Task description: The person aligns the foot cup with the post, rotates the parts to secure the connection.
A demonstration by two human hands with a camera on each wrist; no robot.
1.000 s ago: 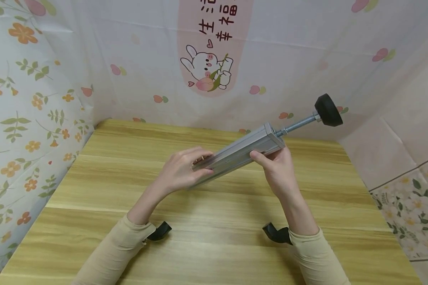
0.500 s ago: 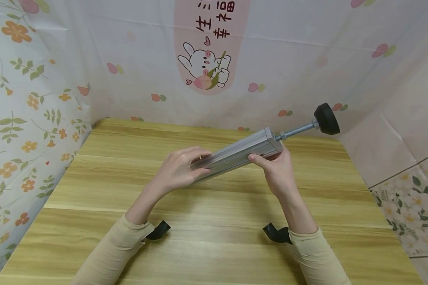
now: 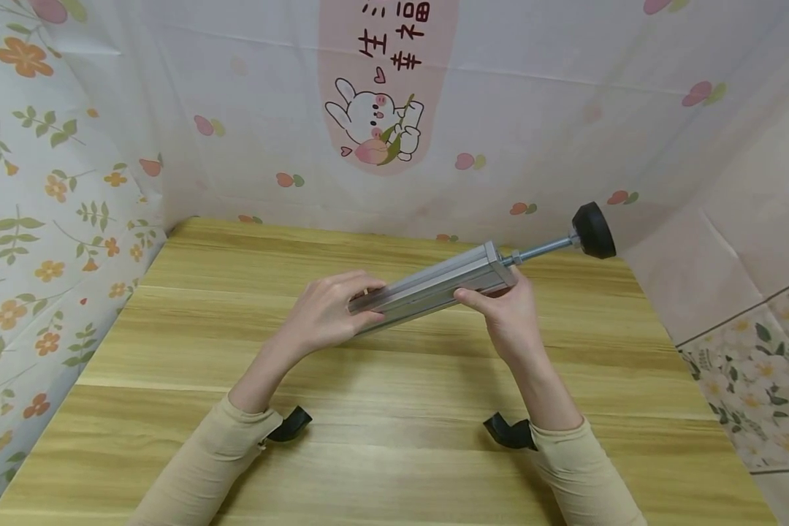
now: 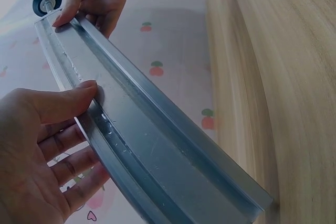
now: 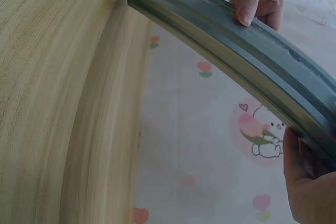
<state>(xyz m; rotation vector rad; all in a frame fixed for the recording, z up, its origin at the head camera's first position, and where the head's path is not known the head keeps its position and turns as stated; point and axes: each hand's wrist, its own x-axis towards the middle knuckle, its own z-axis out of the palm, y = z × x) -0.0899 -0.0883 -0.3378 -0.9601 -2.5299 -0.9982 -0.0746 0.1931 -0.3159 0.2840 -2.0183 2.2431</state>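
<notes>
A silver grooved aluminium profile slants above the table, its right end higher in the head view. From that end cap a threaded rod with nuts leads to a black levelling foot. My left hand grips the profile near its lower left end, thumb on the near face. Close to the capped end, my right hand holds it from beneath, thumb on the near face. Fine pale scraps speckle the profile's groove in the left wrist view. Whether the lower end touches the table cannot be told.
The wood-grain table spans the space under both hands. A patterned cloth hangs behind it, with a floral one on the left. Black curved pieces stick out from both sleeve cuffs.
The profile's footed end has dropped and shifted slightly left, so the profile lies at a shallower slant. Both hands keep their grip. The head view has shifted a little.
</notes>
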